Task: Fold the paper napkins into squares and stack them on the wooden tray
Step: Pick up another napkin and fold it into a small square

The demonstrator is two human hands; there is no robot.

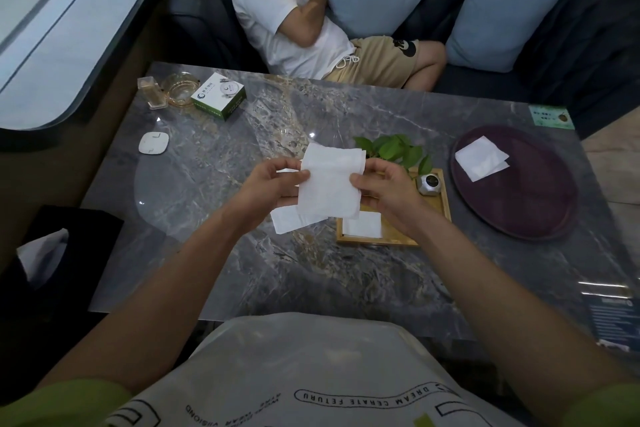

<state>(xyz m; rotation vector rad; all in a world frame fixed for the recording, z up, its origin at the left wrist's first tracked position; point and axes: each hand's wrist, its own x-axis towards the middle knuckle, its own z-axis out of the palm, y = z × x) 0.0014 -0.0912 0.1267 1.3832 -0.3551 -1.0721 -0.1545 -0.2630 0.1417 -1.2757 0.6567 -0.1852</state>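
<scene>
Head view shows the folding step in hand: the left hand and the right hand each pinch a side edge of a paper napkin with curled fingers, holding it in the air above the table as a partly folded oblong, not yet a square. The next move, I judge, calls for one more fold, edges brought even, and then a short carry to the wooden tray just beside the right hand, where a folded napkin already lies. A potted plant and a small silver object take up the tray's far end, so only the near part is free. Another loose napkin lies on the table under the hands, and a round purple tray to the right holds more white paper.
</scene>
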